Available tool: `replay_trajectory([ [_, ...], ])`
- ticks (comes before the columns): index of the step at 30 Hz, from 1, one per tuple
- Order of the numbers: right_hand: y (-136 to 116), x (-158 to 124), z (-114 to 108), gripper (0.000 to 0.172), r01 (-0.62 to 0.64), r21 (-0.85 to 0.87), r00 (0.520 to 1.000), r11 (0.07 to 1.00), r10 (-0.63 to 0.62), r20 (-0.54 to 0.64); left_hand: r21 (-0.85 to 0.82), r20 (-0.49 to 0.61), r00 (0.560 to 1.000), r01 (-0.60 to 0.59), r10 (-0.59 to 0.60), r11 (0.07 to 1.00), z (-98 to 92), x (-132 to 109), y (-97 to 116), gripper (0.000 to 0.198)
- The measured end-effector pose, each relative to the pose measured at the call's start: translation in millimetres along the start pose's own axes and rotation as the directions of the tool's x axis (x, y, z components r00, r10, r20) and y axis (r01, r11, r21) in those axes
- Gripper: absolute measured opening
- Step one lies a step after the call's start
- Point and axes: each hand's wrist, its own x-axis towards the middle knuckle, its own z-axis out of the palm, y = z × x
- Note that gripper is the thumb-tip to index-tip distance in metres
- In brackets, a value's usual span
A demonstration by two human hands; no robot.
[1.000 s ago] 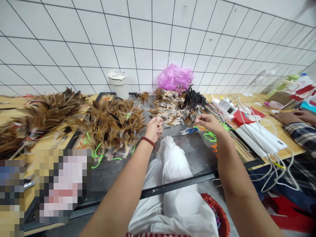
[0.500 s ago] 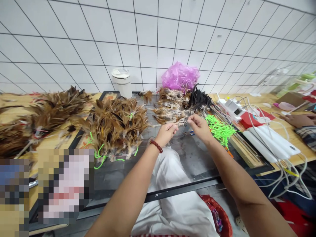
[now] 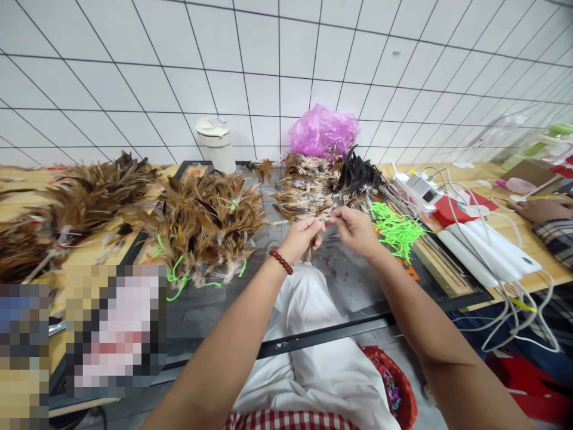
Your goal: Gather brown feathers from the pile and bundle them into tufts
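My left hand [image 3: 301,240], with a dark red bead bracelet [image 3: 281,261] on its wrist, is closed in a pinch over the glass-like black tabletop [image 3: 353,280]. A small brownish feather [image 3: 327,226] shows at its fingertips, partly hidden. My right hand [image 3: 356,232] pinches close beside it, fingertips nearly touching the left ones; what it holds is too small to make out. Just beyond both hands lie rows of brown feathers with pale ends [image 3: 307,194] and black feathers [image 3: 358,173]. Bright green strings [image 3: 396,230] lie in a heap right of my right hand.
A large pile of brown feathers [image 3: 210,221] lies at left, with more feathers [image 3: 102,188] beyond it. A white cup [image 3: 217,146] and a pink plastic bag [image 3: 323,132] stand by the wall. White power strips [image 3: 492,251] with cables, and another person's hand [image 3: 544,210], are at right.
My right hand has moved left and my two hands' fingertips have come together. The brownish feather now shows between them. The view has shifted slightly.
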Motion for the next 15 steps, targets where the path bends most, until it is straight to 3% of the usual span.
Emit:
replay_trajectory([
  [5, 4.2, 0.2, 0.1, 0.017, 0.161, -0.257, 0.984, 0.953, -0.174, -0.028, 0.066, -0.153, 0.988, 0.045, -0.034, 0.997, -7.5, 4.1, -5.9, 0.028],
  [8, 5.4, 1.0, -0.9, 0.017, 0.326, -0.233, 0.944, 0.916, -0.327, 0.037, 0.301, -0.172, 0.985, 0.069, -0.017, 0.951, -13.1, 7.2, -7.4, 0.026],
  [12, 5.0, 2.4, 1.4, 0.017, 0.420, -0.112, 0.907, 0.901, -0.412, 0.089, 0.648, 0.014, 1.000, -0.001, -0.011, 0.761, -10.5, 3.2, -4.4, 0.022],
  [15, 10.3, 3.6, 3.9, 0.013, 0.353, 0.039, 0.931, 0.935, -0.355, 0.088, 0.716, 0.164, 0.984, -0.070, -0.070, 0.695, -3.4, -3.7, 2.7, 0.021],
])
